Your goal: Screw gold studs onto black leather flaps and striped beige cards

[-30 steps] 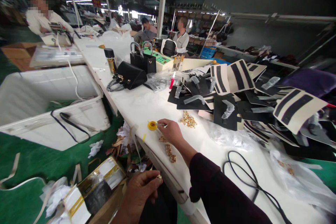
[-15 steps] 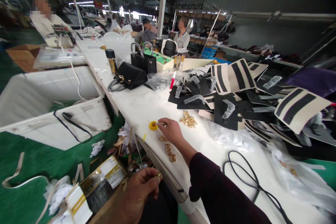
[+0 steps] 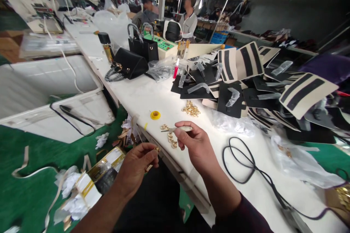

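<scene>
My left hand (image 3: 140, 162) pinches a small gold metal piece (image 3: 157, 149) just off the table's near edge. In my right hand (image 3: 193, 142) is a thin tool with a pale handle (image 3: 183, 129), its pointed end toward the left. Under and beside the tool, gold rings (image 3: 171, 140) lie in a short row on the white table (image 3: 142, 98). A yellow round dish or spool (image 3: 155, 115) sits beyond them. Farther right is a pile of small gold pieces (image 3: 191, 109).
Black and cream bag panels (image 3: 240, 62) cover the table's right. Black handbags (image 3: 131, 63) stand at the back. A black cable (image 3: 254, 167) loops at the near right. A white bin (image 3: 54, 123) stands left; people are beyond the table.
My right hand has drawn back from the yellow item with the tool and turned over. My left hand has come up with the gold piece. The view has tilted down.
</scene>
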